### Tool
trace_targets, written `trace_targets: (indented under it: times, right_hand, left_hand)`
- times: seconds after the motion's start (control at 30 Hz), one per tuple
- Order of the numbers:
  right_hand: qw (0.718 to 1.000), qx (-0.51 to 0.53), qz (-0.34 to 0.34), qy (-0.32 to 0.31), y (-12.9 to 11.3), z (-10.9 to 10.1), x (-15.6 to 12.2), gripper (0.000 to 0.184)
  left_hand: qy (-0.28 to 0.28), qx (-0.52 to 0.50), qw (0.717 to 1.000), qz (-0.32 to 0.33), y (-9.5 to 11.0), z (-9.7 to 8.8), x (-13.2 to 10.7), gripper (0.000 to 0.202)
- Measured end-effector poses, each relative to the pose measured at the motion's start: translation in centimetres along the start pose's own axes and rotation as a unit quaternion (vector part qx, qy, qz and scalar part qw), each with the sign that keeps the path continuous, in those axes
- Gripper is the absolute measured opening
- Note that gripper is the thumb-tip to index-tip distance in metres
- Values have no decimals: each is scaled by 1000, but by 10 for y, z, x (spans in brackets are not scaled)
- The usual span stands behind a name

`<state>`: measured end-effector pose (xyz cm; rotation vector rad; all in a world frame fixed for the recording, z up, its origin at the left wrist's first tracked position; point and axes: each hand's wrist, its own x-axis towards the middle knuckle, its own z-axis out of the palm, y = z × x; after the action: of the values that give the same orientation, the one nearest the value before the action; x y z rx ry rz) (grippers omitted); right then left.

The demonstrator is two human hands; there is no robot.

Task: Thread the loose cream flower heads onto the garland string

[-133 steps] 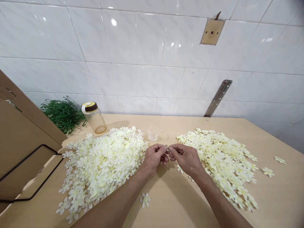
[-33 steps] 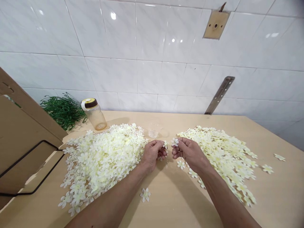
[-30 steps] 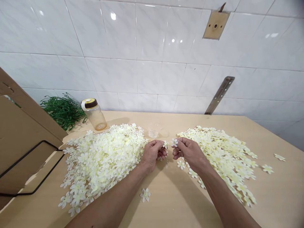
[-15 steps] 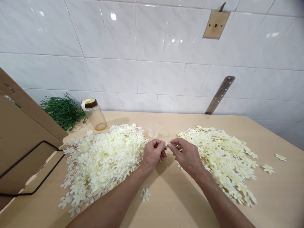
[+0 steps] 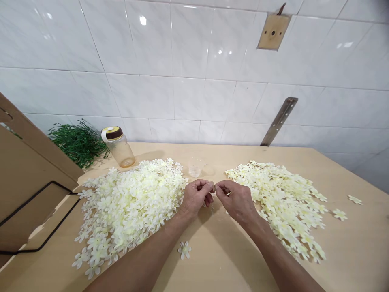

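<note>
My left hand (image 5: 197, 196) and my right hand (image 5: 234, 198) meet fingertip to fingertip above the middle of the table, both pinched closed. What sits between the fingertips is mostly hidden; a bit of pale petal shows under the left fingers. Beside my left hand spreads a large heap of white-yellow artificial flowers (image 5: 130, 202). A second, flatter pile of pale yellow flowers (image 5: 285, 198) lies to the right of my right hand. One loose white flower (image 5: 184, 250) rests on the table between my forearms. Just beyond my hands stands a small clear plastic cup (image 5: 195, 167).
A bottle with a brown and yellow lid (image 5: 118, 146) stands at the back left, next to green artificial stems (image 5: 77, 142). A cardboard box (image 5: 33, 174) and a black wire frame (image 5: 45, 247) occupy the left side. Behind the wooden table (image 5: 212, 267) rises a tiled wall with a metal bracket (image 5: 279, 121).
My right fingertips have drawn slightly closer in against the left ones, and the petal seen between them is now more covered. The view has shifted a little.
</note>
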<state>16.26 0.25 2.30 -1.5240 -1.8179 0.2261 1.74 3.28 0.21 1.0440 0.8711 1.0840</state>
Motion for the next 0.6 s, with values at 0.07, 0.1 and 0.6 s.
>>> trace_targets:
  times: [0.07, 0.1, 0.6]
  right_hand:
    - [1000, -8, -3, -4, -2, 0, 0, 21]
    - [1000, -14, -3, -7, -2, 0, 0, 22]
    - [999, -39, 18, 3, -4, 4, -1, 23]
  left_hand:
    - [4, 7, 1000, 3, -1, 0, 0, 33]
    - [4, 8, 1000, 4, -1, 0, 1, 33]
    - [1, -20, 1000, -23, 5, 3, -3, 34]
